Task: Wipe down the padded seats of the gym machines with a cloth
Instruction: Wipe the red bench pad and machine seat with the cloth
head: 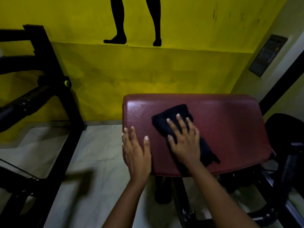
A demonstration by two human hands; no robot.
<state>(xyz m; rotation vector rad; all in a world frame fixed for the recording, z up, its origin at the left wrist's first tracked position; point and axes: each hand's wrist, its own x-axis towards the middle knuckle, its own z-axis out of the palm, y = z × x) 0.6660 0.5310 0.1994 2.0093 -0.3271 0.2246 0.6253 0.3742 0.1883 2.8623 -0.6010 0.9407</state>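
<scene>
Head view: we find the maroon padded seat (230, 129) at centre right, before the yellow wall (148, 71). The dark cloth (171, 114) lies bunched on the seat's left-centre, its tail trailing toward the near edge. The right hand (185, 142) presses flat on the cloth, fingers straight and spread, not curled round it. The left hand (136, 155) rests on the seat's left edge, fingers extended and thumb on top, apparently steadying it. We judge the wipe of this seat to be in progress. The far-left corner shows a sheen, but we cannot tell which areas are already cleaned. The right half appears outstanding, as does the black machine frame (62, 96) at left, whose padding is not visible.
</scene>
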